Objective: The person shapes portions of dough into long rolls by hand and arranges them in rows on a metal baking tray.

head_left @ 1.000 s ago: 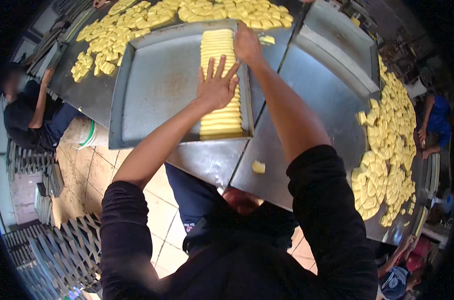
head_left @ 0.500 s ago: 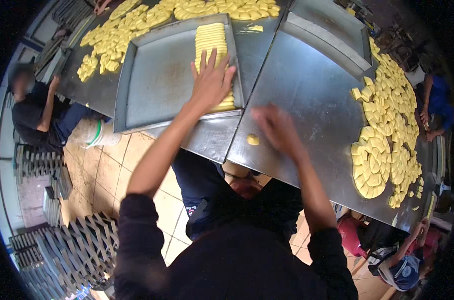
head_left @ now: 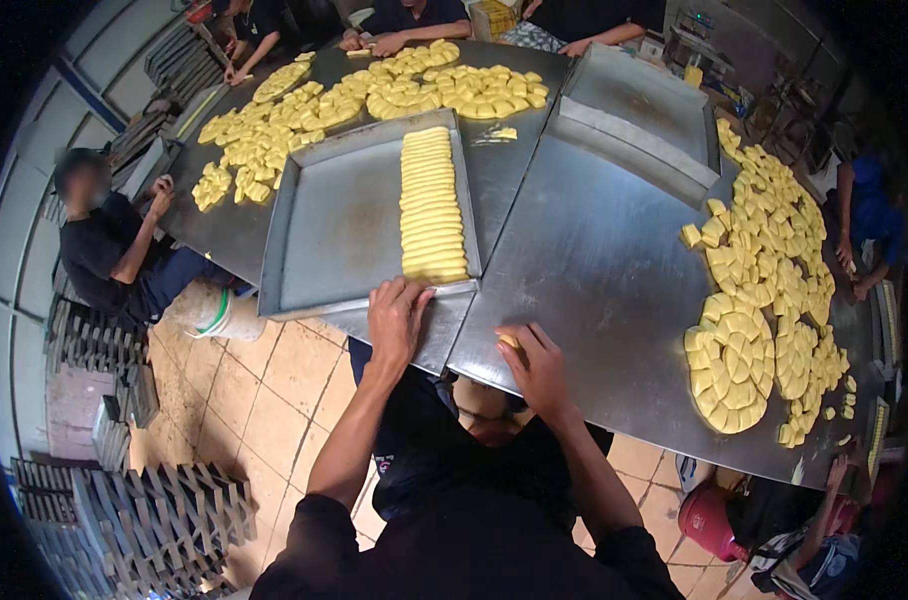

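Observation:
A metal baking tray (head_left: 339,230) lies on the steel table with a column of thin yellow dough rolls (head_left: 430,200) along its right side. My left hand (head_left: 399,325) is at the tray's near rim, fingers curled onto it just below the rolls. My right hand (head_left: 542,365) rests low on the near part of the table, right of the seam, its fingers closed on a small yellow dough piece (head_left: 509,341), partly covered by them.
Dough pieces heap at the back left (head_left: 274,120) and right (head_left: 734,360). An empty tray (head_left: 634,100) sits behind. Co-workers (head_left: 114,240) work around the table (head_left: 554,250). Stacked metal moulds (head_left: 144,510) and a white bucket (head_left: 204,310) are on the left.
My left hand has left the dough rolls and moved back to the tray's near rim. My right hand has left the far corner for the loose dough piece, which it now grips.

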Tool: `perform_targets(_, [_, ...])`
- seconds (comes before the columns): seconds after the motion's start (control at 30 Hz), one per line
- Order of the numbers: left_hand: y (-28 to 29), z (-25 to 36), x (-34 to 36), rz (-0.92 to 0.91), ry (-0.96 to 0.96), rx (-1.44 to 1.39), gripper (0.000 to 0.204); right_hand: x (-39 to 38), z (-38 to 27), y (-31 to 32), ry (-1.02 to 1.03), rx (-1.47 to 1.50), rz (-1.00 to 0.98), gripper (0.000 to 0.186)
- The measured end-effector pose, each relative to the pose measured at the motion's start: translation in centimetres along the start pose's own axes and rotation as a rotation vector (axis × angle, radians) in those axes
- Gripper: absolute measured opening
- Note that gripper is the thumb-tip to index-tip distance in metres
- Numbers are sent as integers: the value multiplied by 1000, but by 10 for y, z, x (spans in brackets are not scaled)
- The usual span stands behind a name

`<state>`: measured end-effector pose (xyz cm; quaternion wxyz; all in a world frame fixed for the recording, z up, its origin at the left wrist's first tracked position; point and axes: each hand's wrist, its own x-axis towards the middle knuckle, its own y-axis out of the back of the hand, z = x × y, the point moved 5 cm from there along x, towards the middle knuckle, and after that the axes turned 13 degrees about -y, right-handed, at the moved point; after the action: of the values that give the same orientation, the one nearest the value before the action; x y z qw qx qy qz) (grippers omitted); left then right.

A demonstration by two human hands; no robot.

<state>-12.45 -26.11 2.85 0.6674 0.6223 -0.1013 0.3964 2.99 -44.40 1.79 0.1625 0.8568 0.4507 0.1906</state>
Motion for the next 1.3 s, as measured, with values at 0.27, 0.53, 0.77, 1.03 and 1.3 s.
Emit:
perform_targets(0.27, [-7,38,8,20,72,-94,11,-19,18,3,-159,-14,13,21])
perform_targets(0.53, [-21,44,18,28,69,-126,13,2,30,-7,-4,-61,154,30])
perform_targets(0.77, [-11,74,29,154,5,-206,19,-7,17,12,3,92,215,39])
perform_targets(1.03, [-40,112,-12,-171,50,-451,29,-81,64,139,-232,-380,563,35])
perform_targets(1.3, [-61,107,40,-173,-21,-474,24,-82,82,225,-341,-753,781,42])
